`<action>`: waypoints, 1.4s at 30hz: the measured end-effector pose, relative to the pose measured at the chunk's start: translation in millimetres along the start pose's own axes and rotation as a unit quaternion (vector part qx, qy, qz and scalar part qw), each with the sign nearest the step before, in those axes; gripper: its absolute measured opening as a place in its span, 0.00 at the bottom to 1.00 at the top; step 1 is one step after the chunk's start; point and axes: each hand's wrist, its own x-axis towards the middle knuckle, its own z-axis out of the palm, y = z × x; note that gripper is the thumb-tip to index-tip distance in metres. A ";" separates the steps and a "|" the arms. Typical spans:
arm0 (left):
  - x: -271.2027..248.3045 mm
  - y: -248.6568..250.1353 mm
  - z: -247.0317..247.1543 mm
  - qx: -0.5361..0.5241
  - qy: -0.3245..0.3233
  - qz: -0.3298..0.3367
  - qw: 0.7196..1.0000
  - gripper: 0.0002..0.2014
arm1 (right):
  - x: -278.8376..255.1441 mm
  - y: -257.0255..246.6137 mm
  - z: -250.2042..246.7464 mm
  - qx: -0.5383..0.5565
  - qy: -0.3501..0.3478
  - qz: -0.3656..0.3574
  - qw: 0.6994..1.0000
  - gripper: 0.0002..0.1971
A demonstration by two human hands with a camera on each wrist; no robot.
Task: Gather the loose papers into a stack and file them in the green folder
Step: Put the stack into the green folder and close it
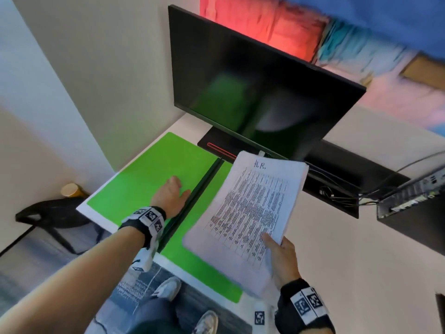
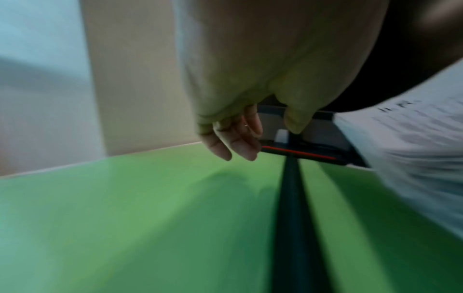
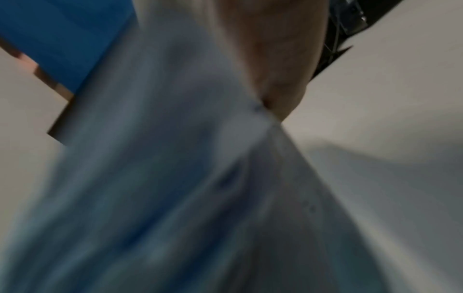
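Observation:
The green folder [image 1: 149, 174] lies spread open on the white desk, its dark spine [image 1: 192, 201] running down the middle. My left hand [image 1: 172, 195] hovers just above the left flap beside the spine, fingers loosely hanging [image 2: 235, 138] and holding nothing. My right hand [image 1: 279, 251] grips the near right corner of a stack of printed papers [image 1: 250, 208] headed "H.R.". The stack sits tilted over the folder's right flap [image 1: 199, 259], its far end raised near the monitor base. In the right wrist view the papers [image 3: 162, 178] are a blur under my thumb [image 3: 283, 79].
A black monitor [image 1: 252, 92] on its stand [image 1: 221, 148] stands right behind the folder. A black box with cables [image 1: 409, 196] sits at the right. The desk edge [image 1: 101, 220] runs along the near left, with a dark stool [image 1: 55, 213] and my shoes [image 1: 168, 288] below.

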 end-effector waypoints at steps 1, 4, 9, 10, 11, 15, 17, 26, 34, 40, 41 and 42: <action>5.4 -17.4 -9.9 0.016 0.013 -0.020 1.000 0.19 | 0.1 6.6 3.2 0.008 -0.009 0.026 1.000 0.11; 21.5 -63.9 -40.6 0.093 0.047 -0.074 0.992 0.25 | 6.9 21.6 16.8 0.021 -0.044 0.102 0.994 0.13; 43.5 -114.7 -82.0 0.179 0.037 -0.143 0.973 0.50 | 19.8 30.7 48.9 -0.007 -0.019 0.139 0.990 0.05; 47.2 -122.0 -87.2 0.187 0.028 -0.147 0.971 0.55 | 21.2 32.9 55.0 -0.015 -0.006 0.130 0.991 0.05; 49.2 -129.5 -90.7 0.190 0.017 -0.148 0.970 0.57 | 23.1 38.1 59.9 -0.027 0.004 0.121 0.992 0.09; 58.3 -149.5 -92.3 0.179 -0.026 -0.141 0.973 0.59 | 23.7 46.7 72.3 -0.099 0.055 0.101 0.988 0.21; 61.5 -156.9 -93.0 0.169 -0.036 -0.124 0.977 0.59 | 22.5 46.6 74.3 -0.171 0.096 0.058 0.979 0.23; 80.1 -142.1 -116.6 0.203 -0.075 -0.039 0.976 0.42 | 20.9 40.9 71.0 -0.349 0.212 0.137 0.902 0.36; 58.9 -56.9 -179.9 -0.067 -0.083 0.159 0.981 0.23 | 24.5 49.5 57.6 -0.198 0.236 0.128 0.943 0.38; -6.2 18.8 -127.3 -0.061 -0.257 0.317 0.911 0.26 | 19.1 56.2 41.9 -0.135 0.223 0.126 0.957 0.23; -9.4 28.1 -107.1 -0.064 -0.270 0.318 0.907 0.27 | 16.1 57.0 38.6 -0.136 0.227 0.120 0.957 0.22; -10.4 37.9 -86.0 -0.057 -0.281 0.308 0.907 0.27 | 12.3 57.8 33.6 -0.152 0.233 0.110 0.954 0.22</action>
